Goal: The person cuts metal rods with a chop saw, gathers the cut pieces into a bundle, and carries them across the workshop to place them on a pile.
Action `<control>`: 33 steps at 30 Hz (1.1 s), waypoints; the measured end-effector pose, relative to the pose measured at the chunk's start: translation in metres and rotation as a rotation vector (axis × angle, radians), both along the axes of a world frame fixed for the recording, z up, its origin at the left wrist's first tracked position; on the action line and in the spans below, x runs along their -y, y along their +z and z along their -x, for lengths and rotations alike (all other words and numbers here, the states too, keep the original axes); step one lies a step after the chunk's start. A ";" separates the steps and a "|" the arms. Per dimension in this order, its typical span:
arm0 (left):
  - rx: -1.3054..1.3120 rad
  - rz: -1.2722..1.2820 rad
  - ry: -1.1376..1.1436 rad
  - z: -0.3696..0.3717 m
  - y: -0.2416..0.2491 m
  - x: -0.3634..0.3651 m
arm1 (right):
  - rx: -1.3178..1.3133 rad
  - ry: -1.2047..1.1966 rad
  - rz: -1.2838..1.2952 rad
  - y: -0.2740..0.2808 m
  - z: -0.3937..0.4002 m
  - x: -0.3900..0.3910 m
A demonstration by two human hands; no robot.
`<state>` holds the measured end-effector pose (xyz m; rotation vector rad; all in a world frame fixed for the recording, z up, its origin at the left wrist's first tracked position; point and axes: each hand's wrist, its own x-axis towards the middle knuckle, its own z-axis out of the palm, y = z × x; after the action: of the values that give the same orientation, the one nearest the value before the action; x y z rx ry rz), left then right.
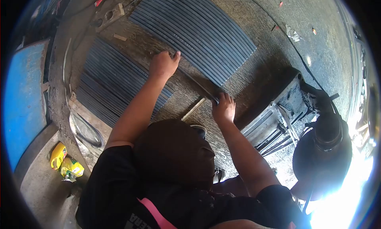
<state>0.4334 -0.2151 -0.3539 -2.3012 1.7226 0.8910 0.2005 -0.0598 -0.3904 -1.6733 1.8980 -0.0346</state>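
Note:
A thin dark metal rod (197, 83) slants between my two hands, low over the floor. My left hand (163, 65) is closed at its upper left end, with the thumb raised. Its fingers are partly hidden. The lower right end is in my right hand (224, 109), fingers wrapped round it. Just beyond the rod lies a wide row of dark grey metal rods (194, 30), side by side, with pale markings along some of them. A second row of similar rods (115, 78) lies to the left, partly covered by my left forearm.
A metal machine frame (270, 117) stands at right, beside a large dark rounded object (323, 161). A cable (278, 26) crosses the floor. A wooden strip (193, 108) lies near my right hand. Left are a blue panel (24, 98), a yellow container (58, 155) and a yellow packet (72, 168).

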 end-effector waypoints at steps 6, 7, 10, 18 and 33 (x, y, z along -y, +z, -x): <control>0.115 -0.016 -0.015 -0.019 -0.010 -0.011 | -0.064 0.170 -0.012 -0.001 -0.004 0.008; 0.083 -0.017 0.025 -0.025 -0.015 -0.015 | -0.029 0.189 0.029 -0.001 -0.007 0.010; 0.031 0.070 0.151 -0.030 -0.018 -0.013 | 0.040 0.237 0.102 0.007 -0.031 0.029; -0.157 0.385 0.455 -0.079 -0.038 0.041 | 0.010 0.395 0.321 0.008 -0.098 0.101; -0.211 0.464 0.515 -0.082 -0.047 0.063 | -0.023 0.423 0.332 0.005 -0.095 0.126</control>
<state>0.5151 -0.2784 -0.4012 -3.1567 1.5597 0.9077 0.2953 -0.1859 -0.3854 -2.2785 1.5787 -0.1693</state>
